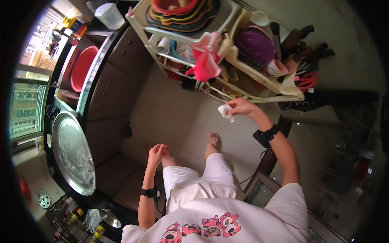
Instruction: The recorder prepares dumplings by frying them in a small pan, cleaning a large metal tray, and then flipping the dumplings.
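My right hand (242,108) pinches a small crumpled white wad (225,112) between thumb and fingers, over the floor in front of the shelf rack. The wad looks like thin plastic or tissue; I cannot tell which. A clear bit hangs from its lower end. My left hand (157,154) hangs lower, above my left knee, with its fingers curled in and nothing showing between them. Nearest to my right hand is the cream plastic shelf rack (279,98). A dark band with a small box sits on each of my forearms.
The rack bears stacked basins (182,22), a pink cloth (206,60), a purple bowl (255,44), knives (300,40) and red scissors (308,81). On the left counter are a sink with a red basin (84,69) and a large round metal tray (73,154). Dark cabinets (107,81) run beneath.
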Demonstrator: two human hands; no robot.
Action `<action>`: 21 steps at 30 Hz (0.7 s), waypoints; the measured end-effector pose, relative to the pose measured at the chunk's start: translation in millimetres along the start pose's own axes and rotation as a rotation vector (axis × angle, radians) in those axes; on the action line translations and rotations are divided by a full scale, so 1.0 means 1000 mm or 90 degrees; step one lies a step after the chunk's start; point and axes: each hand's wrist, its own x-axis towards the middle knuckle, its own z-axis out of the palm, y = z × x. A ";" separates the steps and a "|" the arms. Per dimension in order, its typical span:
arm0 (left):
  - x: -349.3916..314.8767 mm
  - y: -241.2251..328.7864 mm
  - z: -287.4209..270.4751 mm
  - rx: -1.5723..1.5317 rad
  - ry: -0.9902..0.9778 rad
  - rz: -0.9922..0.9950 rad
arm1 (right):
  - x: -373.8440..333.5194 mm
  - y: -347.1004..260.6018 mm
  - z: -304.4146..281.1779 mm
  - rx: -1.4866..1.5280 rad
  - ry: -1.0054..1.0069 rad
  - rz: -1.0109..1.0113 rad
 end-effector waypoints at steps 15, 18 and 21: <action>0.062 -0.095 0.221 0.141 -0.082 -0.054 | 0.009 0.363 -0.417 0.169 0.301 0.019; 0.055 -0.126 0.204 0.134 0.001 -0.101 | 0.059 0.393 -0.442 0.026 0.462 0.006; 0.048 -0.150 0.181 0.184 0.074 -0.073 | 0.088 0.404 -0.449 -0.159 0.628 -0.013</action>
